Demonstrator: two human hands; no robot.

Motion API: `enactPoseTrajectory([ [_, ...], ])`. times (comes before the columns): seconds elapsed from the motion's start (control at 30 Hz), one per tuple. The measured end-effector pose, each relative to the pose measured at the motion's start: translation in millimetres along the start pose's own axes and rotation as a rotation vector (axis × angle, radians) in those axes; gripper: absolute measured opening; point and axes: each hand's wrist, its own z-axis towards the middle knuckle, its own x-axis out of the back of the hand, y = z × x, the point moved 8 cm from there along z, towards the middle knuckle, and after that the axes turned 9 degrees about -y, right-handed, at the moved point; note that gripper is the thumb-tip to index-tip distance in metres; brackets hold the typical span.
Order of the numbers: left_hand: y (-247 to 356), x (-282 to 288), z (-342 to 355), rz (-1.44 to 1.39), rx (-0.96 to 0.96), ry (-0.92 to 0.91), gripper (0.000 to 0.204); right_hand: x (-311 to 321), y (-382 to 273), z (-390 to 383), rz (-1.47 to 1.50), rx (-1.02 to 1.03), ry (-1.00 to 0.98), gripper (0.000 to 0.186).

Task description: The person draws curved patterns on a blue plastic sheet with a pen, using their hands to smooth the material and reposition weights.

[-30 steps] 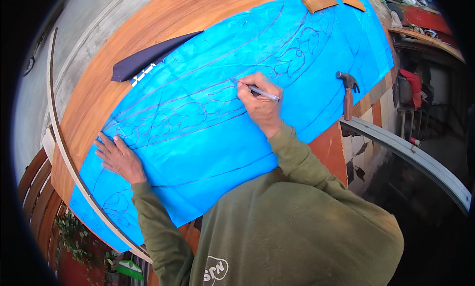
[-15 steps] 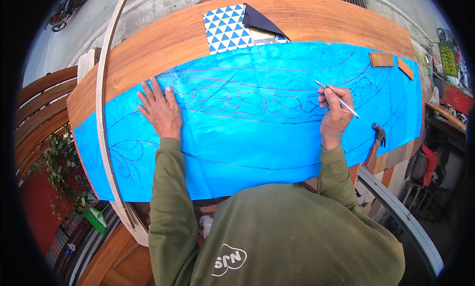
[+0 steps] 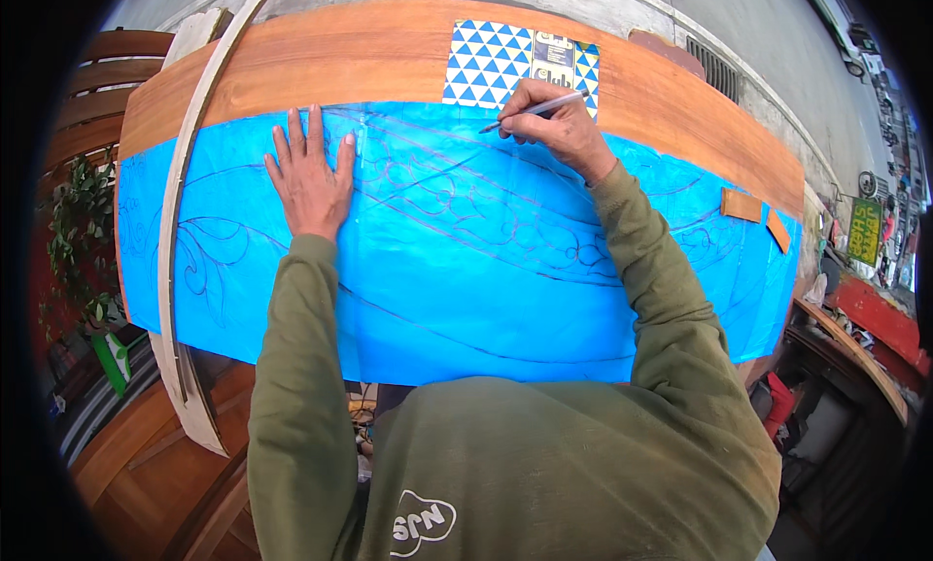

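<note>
A large blue sheet (image 3: 437, 328) with dark scrollwork, leaf shapes and long curved lines drawn on it lies over a wooden board (image 3: 321, 56). My left hand (image 3: 316, 184) rests flat on the sheet at left, fingers spread, near its far edge. In my right hand (image 3: 566, 138) is a slim silver pen (image 3: 556, 104), pinched between fingers and thumb. Its tip points left, at or just above the sheet near a long drawn line; contact is unclear. Beyond that hand, a blue-and-white triangle-patterned paper (image 3: 491, 56) lies on the board, partly covered by the hand.
A long pale wooden strip (image 3: 173, 211) crosses the sheet's left end. Two small wood blocks, one wider (image 3: 742, 205) and one narrower (image 3: 778, 231), sit on its right end. A slatted wooden bench (image 3: 117, 85) stands far left, with a leafy plant (image 3: 83, 236) nearer.
My right hand has moved left and farther away across the sheet with the pen. The patterned paper's folded corner now lies flat. The view has turned, and the hammer no longer shows.
</note>
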Motion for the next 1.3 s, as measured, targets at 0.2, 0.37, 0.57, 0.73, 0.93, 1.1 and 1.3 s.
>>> enactPoseTrajectory([
  [0.2, 3.1, 1.1, 0.7, -0.010, -0.010, 0.005, 0.074, -18.7, 11.6, 70.3, -0.084, 0.012, -0.227, 0.009],
  [0.37, 4.3, 0.7, -0.3, -0.009, -0.005, -0.016, 0.072, -25.2, 21.3, 81.2, -0.176, 0.002, -0.289, 0.017],
  [0.57, 3.8, -0.2, -0.2, -0.011, -0.005, -0.015, 0.072, -30.0, 17.9, 79.4, -0.243, -0.005, -0.303, 0.013],
  [0.73, 3.2, -1.7, 1.1, -0.011, -0.010, -0.003, 0.071, -33.4, 12.2, 79.2, -0.246, 0.070, -0.312, 0.012],
  [0.93, 2.4, -2.6, 1.7, 0.002, -0.011, 0.006, 0.071, -26.0, 23.5, 80.0, -0.226, 0.035, -0.349, 0.013],
  [1.1, 1.8, -3.3, 0.3, 0.007, -0.010, 0.013, 0.072, -28.9, 21.6, 77.7, -0.206, 0.031, -0.311, 0.010],
  [1.3, 2.1, -2.4, 1.1, -0.005, -0.015, 0.017, 0.072, -23.4, 19.5, 70.9, -0.261, 0.027, -0.312, 0.011],
])
